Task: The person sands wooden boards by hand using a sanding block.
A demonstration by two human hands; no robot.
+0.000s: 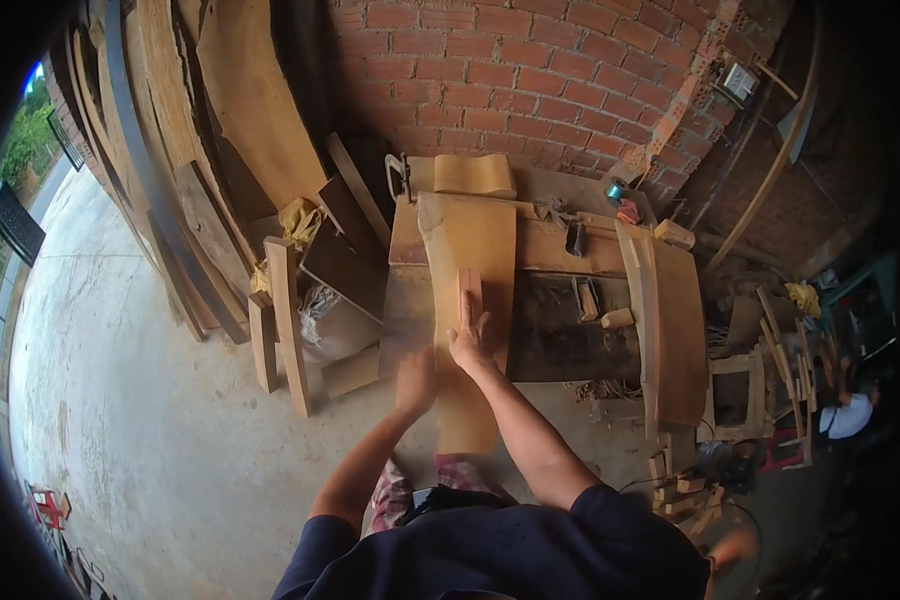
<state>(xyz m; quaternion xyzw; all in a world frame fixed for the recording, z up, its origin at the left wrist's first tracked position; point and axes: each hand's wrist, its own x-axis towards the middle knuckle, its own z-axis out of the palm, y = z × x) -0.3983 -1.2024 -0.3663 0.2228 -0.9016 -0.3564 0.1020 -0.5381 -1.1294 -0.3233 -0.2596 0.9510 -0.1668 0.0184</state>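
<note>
A long, curved wooden board (467, 235) lies lengthwise on the workbench, its near end reaching toward my body. On top of it, my right hand (473, 340) grips a small rectangular wooden block (470, 284), with a finger stretched along the block's top. The block's underside is hidden. My left hand (417, 382) is beside the board's left edge, near its narrower middle. Its fingers are blurred, and whether it touches the board is unclear.
The workbench (570, 345) carries a C-clamp (399, 178), a hand plane (586, 298) and a wavy wooden piece (474, 175). Curved boards (678, 335) stand at its right. Tall planks (260, 110) lean at left. Wood offcuts (692, 495) lie on the floor; a person (850, 415) is far right.
</note>
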